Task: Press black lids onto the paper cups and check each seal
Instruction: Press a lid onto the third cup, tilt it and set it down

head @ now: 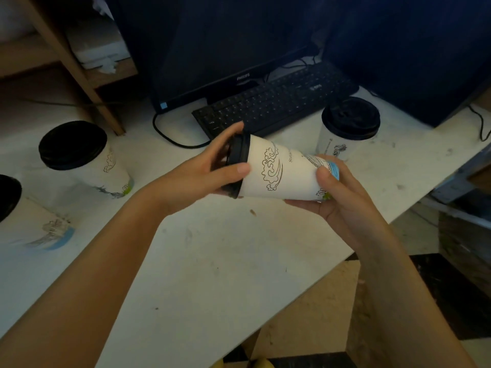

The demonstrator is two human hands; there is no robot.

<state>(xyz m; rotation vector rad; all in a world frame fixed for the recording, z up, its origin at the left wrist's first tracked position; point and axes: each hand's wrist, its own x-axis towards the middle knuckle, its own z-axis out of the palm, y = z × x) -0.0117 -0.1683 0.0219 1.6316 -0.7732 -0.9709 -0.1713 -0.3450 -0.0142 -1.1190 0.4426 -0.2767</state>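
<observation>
Tipped sideways above the white desk [212, 261], the cloud-printed white paper cup [279, 171] is clasped at its base by the right grip [342, 197] at 3 o'clock while the left grip [202, 171] curls round its round black plastic lid [239, 152] at 9 o'clock, seemingly testing the seal.

A scuffed white table [212, 261] is filling the middle of the frame. A dark monitor [212, 49] is standing at upper centre, with a black keyboard [273, 102] lying before it (a cable [170, 136] is looping off at its left). A wooden shelf [66, 57] is standing at upper left. Tan floor [305, 301] is showing at lower right. Dim light is lying over everything.
</observation>
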